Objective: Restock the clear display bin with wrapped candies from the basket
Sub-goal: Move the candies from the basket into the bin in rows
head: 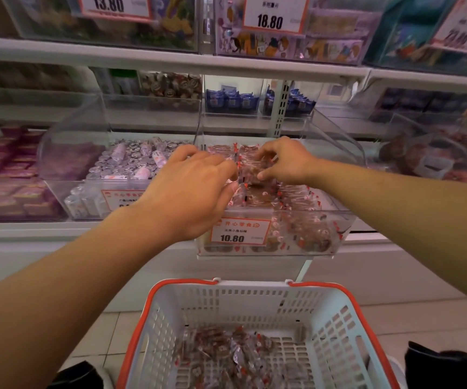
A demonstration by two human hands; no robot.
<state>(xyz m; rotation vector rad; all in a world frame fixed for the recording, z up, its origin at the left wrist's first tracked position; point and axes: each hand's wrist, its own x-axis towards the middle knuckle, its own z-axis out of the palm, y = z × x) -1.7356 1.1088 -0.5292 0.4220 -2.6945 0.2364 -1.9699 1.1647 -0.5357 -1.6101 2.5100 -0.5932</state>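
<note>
2 hands work in the clear display bin (322, 220): left hand (190, 189) curled over, right hand (285, 161) pinching light, crinkly, slippery wrapped candies (254, 164); best scooped in bunches.

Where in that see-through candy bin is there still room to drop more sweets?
The clear bin looks crowded in front, candies piled behind the 10.80 tag. Free room lies at the back, beyond the left hand and right hand, under the sloped walls.
</note>
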